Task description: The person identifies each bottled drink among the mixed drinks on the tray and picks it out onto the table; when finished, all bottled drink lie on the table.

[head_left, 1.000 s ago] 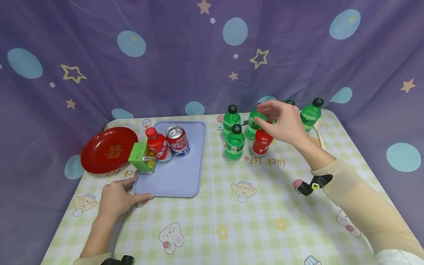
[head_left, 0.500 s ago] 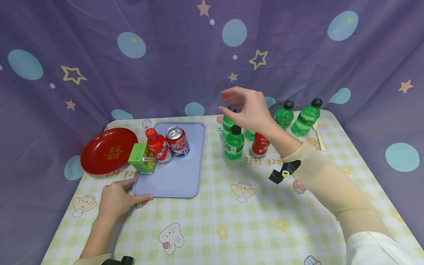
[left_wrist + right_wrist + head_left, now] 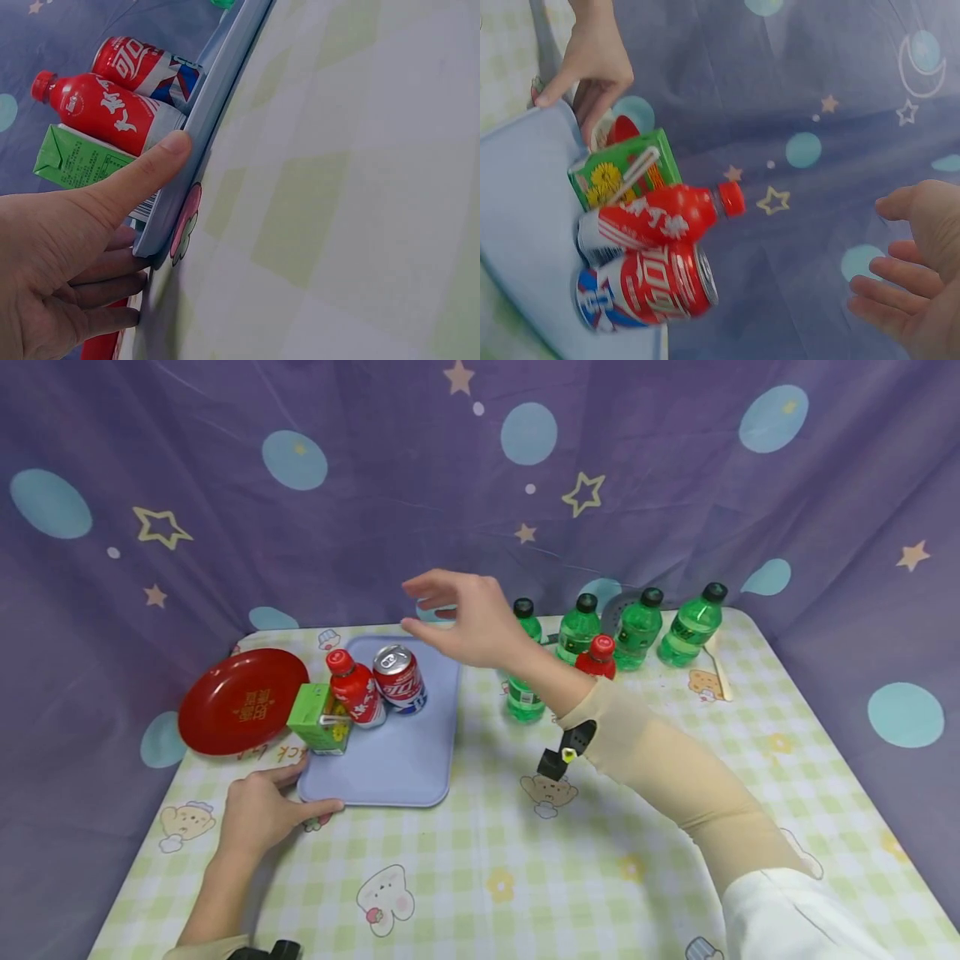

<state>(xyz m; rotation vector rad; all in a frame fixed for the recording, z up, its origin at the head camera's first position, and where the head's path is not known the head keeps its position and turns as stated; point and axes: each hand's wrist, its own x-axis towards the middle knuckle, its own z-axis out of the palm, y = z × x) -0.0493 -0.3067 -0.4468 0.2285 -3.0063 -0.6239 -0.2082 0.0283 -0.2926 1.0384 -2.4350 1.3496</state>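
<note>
My left hand [image 3: 258, 810] holds the near left corner of a light blue tray [image 3: 405, 768], thumb along the front edge and fingers at the left side. On the tray's left part stand a green drink carton [image 3: 321, 718] with a straw, a red bottle [image 3: 356, 689] and a red cola can [image 3: 400, 678]. In the left wrist view the thumb [image 3: 157, 161] lies against the rim. My right hand [image 3: 476, 618] is in the air over the tray's far right side, right of the can, fingers loosely curved with nothing between them. The right wrist view shows that hand [image 3: 922, 277] apart from the can.
Several green bottles [image 3: 637, 631] with black caps stand at the back right, around another red bottle [image 3: 597, 657]. My right forearm partly covers them. A red plate [image 3: 243, 702] lies left of the tray. A light-coloured utensil [image 3: 720, 672] lies far right.
My right hand has moved left, from above the red bottle among the green ones to over the tray's right side, staying loosely curved. The left hand and tray have not moved.
</note>
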